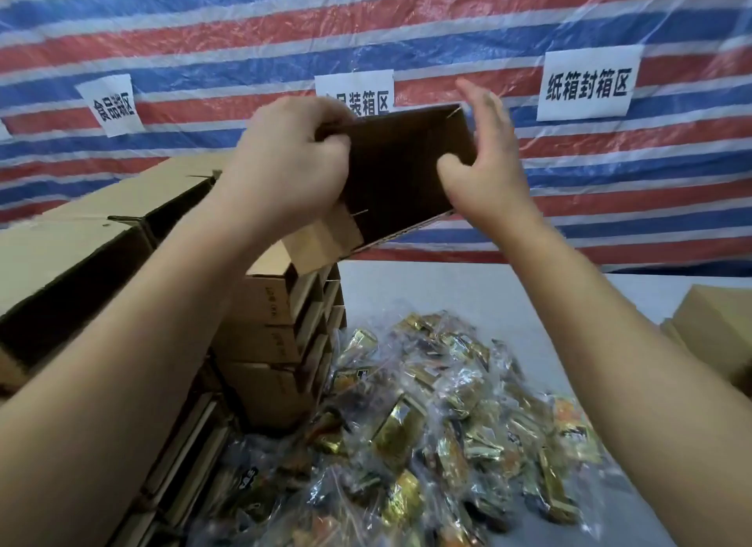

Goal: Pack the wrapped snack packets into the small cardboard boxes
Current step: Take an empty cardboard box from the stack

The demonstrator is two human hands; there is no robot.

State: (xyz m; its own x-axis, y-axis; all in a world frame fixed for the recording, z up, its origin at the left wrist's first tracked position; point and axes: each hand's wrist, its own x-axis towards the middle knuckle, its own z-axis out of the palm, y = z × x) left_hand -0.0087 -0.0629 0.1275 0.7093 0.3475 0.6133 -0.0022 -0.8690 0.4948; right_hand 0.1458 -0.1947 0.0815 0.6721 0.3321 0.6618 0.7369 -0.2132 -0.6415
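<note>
Two hands raise one small cardboard box [401, 180] above the table [508, 298]: left hand [291, 168] grips its edge, right hand [486, 155] braces it, fingers straight. Square walls before loading snack packets [427, 424] heaped below.

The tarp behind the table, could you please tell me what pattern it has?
The tarp has red, blue and white horizontal stripes, seen in the head view.

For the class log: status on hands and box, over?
Left hand grips small brown cardboard box, raised, empty. Right hand open against its side. Wrapped snack packets heaped below.
</note>
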